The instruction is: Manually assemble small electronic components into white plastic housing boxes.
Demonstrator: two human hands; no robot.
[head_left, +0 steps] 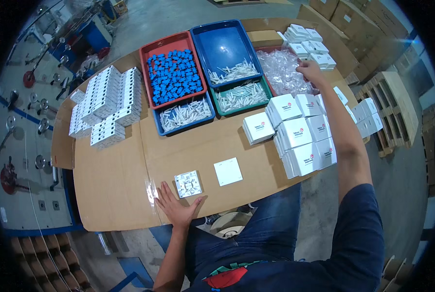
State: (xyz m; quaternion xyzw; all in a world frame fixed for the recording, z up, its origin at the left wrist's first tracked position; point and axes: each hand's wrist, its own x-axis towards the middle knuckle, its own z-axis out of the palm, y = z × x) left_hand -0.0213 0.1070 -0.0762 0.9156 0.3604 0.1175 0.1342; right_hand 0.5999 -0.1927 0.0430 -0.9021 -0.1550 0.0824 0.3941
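White plastic housing [188, 184], square and recessed, lies on the cardboard tabletop [115, 190], with the left hand [179, 209] beside it, fingers spread apart, a smooth plate [228, 172] and red-and-dark-lettered covers [297, 132] rightward of it, and the right hand [311, 73] at crinkled clear bags [283, 70] beyond, its grip unclear.
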